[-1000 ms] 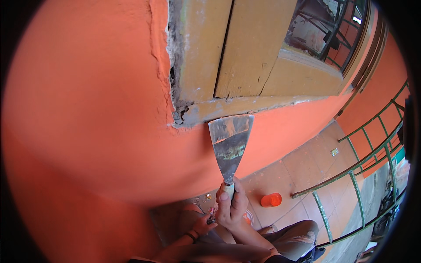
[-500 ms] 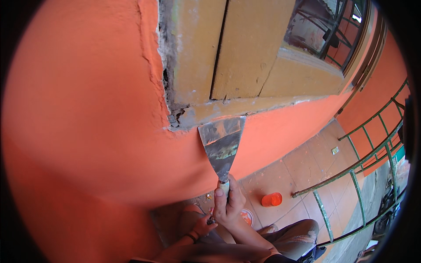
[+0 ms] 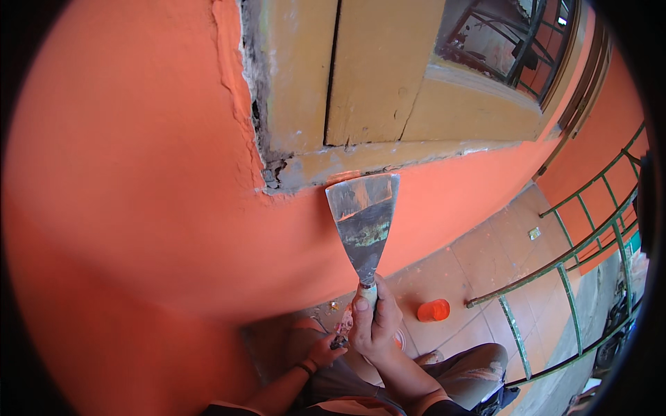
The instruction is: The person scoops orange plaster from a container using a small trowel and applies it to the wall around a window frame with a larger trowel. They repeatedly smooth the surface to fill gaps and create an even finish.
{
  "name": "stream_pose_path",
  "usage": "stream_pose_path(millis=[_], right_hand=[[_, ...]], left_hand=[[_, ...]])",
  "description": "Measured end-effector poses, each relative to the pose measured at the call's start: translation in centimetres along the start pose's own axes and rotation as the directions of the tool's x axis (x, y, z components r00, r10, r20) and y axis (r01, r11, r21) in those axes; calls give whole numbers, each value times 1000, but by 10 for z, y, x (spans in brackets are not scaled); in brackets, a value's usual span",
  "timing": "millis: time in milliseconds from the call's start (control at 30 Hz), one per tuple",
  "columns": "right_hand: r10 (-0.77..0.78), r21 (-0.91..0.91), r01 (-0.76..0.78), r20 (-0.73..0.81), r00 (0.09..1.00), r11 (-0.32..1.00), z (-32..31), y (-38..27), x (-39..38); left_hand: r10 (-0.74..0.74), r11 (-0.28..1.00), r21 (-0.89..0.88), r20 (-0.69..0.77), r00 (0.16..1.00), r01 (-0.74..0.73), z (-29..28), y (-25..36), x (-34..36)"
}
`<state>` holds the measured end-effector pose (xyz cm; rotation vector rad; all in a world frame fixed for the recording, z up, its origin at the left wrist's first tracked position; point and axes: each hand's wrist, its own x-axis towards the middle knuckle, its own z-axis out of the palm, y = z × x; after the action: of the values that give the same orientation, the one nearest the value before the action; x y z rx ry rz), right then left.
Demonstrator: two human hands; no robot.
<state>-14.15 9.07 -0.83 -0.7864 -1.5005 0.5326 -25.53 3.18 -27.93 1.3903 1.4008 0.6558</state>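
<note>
My right hand (image 3: 375,320) is wrapped round the pale handle of a putty knife (image 3: 365,225), thumb along the front. Its wide metal blade, smeared with orange and grey, points up. The blade's top edge lies at the seam below the tan wooden window frame (image 3: 409,151), where a strip of orange shows. Lower down, beside my legs, my left hand (image 3: 323,353) is closed round a dark object (image 3: 338,342) that I cannot make out. A pinkish smeared surface shows just above it. The orange wall (image 3: 298,243) runs behind the blade.
Broken, crumbling plaster (image 3: 272,173) borders the frame's lower left corner. An orange cup (image 3: 433,310) stands on the tiled floor (image 3: 485,260). Part of a paint-stained container (image 3: 399,340) shows behind my right wrist. A green metal railing (image 3: 520,288) curves along the right.
The putty knife has moved right along the frame's lower edge, still in my right hand. The view has shifted slightly, and more of the pinkish surface by my left hand now shows.
</note>
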Motion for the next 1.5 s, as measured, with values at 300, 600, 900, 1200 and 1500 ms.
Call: stream_pose_path(millis=[300,600,900,1200,1500], right_hand=[[-156,4,156,-9,988,988,28,27,12],[-21,125,35,-108,994,992,13,31,-9],[19,489,73,-181,983,869,14,27,-6],[-289,-253,235,-201,936,938,-8,15,10],[-287,-325,242,-98,953,914,-19,12,17]], left_hand=[[-46,993,-106,85,995,55,-3,-3,2],[-86,990,-104,89,992,95,1,-7,3],[-7,995,-97,4,1000,7,7,-15,4],[-3,993,-119,2,1000,3,8,-21,5],[5,997,-81,-5,1000,-5,10,-26,7]])
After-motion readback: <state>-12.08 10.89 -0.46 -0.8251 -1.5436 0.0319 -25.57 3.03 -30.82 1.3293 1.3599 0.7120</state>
